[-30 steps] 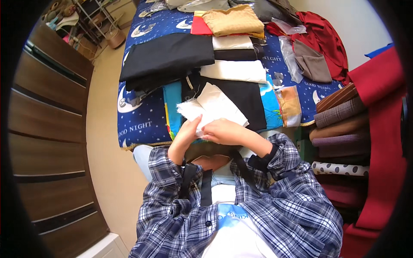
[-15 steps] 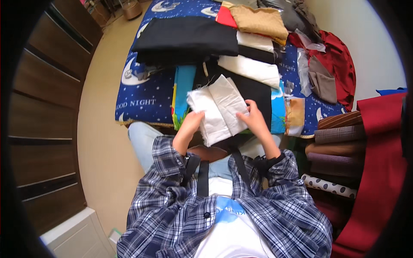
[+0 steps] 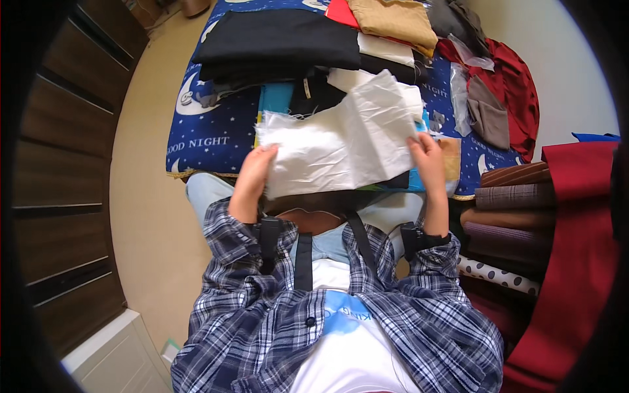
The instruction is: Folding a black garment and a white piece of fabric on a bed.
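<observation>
A white cloth (image 3: 321, 154) with creases and a frayed left edge is stretched between my two hands above my lap. My left hand (image 3: 257, 170) pinches its lower left side, the thumb on top. At its right edge my right hand (image 3: 427, 157) grips it with the fingers closed. Behind the white cloth lie another folded white cloth (image 3: 409, 101), a black cloth (image 3: 318, 92) and a blue cloth (image 3: 276, 98), all partly covered. A thick folded black cloth (image 3: 278, 42) rests farther back on the dark blue bed cover (image 3: 216, 134).
Tan folded cloth (image 3: 393, 23) lies at the back. Dark red cloth (image 3: 514, 98) and a brown-grey cloth (image 3: 488, 114) lie at the bed's right. Fabric rolls (image 3: 514, 196) are stacked on the right beside a hanging red cloth (image 3: 570, 229). A dark wooden door (image 3: 72, 164) stands left.
The white cloth, folded smaller before, is now opened out wider. My left hand has moved left and my right hand right. The view has shifted slightly.
</observation>
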Demonstrator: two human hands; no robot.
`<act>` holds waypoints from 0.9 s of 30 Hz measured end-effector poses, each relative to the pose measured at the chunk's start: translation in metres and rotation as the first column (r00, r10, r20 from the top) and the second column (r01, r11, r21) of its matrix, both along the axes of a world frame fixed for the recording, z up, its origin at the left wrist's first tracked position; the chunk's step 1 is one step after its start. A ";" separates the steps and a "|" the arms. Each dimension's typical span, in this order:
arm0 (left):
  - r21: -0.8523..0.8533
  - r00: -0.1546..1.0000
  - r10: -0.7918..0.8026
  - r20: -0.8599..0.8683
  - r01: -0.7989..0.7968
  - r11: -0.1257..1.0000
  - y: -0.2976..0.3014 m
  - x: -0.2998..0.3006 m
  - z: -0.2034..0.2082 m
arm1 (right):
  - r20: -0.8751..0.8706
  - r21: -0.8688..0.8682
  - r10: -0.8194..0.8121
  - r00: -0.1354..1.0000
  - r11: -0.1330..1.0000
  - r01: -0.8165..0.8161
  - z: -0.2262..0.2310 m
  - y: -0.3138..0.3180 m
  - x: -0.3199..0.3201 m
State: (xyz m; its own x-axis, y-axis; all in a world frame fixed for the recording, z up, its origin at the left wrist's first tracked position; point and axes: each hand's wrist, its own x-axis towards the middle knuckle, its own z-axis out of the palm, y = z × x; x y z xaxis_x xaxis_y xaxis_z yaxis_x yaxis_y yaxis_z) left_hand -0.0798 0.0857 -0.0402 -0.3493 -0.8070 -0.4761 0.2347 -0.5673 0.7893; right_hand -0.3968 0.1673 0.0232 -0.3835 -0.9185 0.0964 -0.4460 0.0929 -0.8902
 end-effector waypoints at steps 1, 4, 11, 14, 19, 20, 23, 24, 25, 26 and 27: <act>-0.015 0.999 0.041 -0.004 -0.041 0.999 -0.004 0.011 -0.010 | -0.009 0.009 -0.038 0.999 0.999 0.038 0.004 0.004 -0.009; 0.045 0.991 0.071 -0.111 -0.066 0.997 -0.008 0.026 0.002 | -0.027 0.077 -0.076 0.997 0.994 0.078 0.000 0.020 -0.036; 0.052 0.997 0.066 -0.029 -0.065 0.997 -0.008 0.025 -0.012 | -0.057 0.442 0.074 0.996 0.896 -0.042 -0.048 0.045 -0.060; 0.076 0.993 0.112 0.029 -0.114 0.991 -0.003 0.029 -0.025 | -0.002 0.623 0.164 0.986 0.772 -0.127 -0.044 0.047 -0.046; 0.052 0.959 0.266 0.101 -0.272 0.961 -0.003 0.030 -0.029 | -0.158 0.588 0.144 0.977 0.809 -0.024 -0.041 0.045 -0.037; 0.050 0.957 0.275 0.097 -0.281 0.959 -0.003 0.030 -0.025 | -0.169 0.555 0.085 0.982 0.831 0.023 -0.039 0.043 -0.033; -0.010 0.935 0.274 0.226 -0.280 0.960 -0.002 0.031 -0.021 | -0.240 0.423 0.067 0.968 0.905 0.042 -0.051 0.039 -0.034; -0.055 0.921 0.293 0.258 -0.289 0.956 -0.002 0.032 -0.024 | -0.274 0.337 0.079 0.959 0.941 0.018 -0.057 0.038 -0.035; -0.100 0.904 0.313 0.290 -0.297 0.950 -0.002 0.032 -0.027 | -0.376 0.262 0.096 0.922 0.965 0.006 -0.060 0.040 -0.038; -0.107 0.898 0.329 0.293 -0.312 0.944 -0.002 0.035 -0.030 | -0.372 0.258 0.109 0.922 0.966 -0.011 -0.058 0.039 -0.037; -0.129 0.892 0.323 0.317 -0.297 0.946 -0.003 0.035 -0.033 | -0.409 0.230 0.105 0.907 0.973 -0.009 -0.055 0.038 -0.038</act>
State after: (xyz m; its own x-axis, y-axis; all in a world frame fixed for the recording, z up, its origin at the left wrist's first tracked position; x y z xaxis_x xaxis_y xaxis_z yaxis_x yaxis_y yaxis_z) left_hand -0.0446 0.0831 -0.0736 0.0910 -0.8862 -0.4542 0.1082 -0.4446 0.8892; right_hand -0.4344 0.2049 -0.0319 -0.2989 -0.9538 0.0306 -0.7808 0.2260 -0.5825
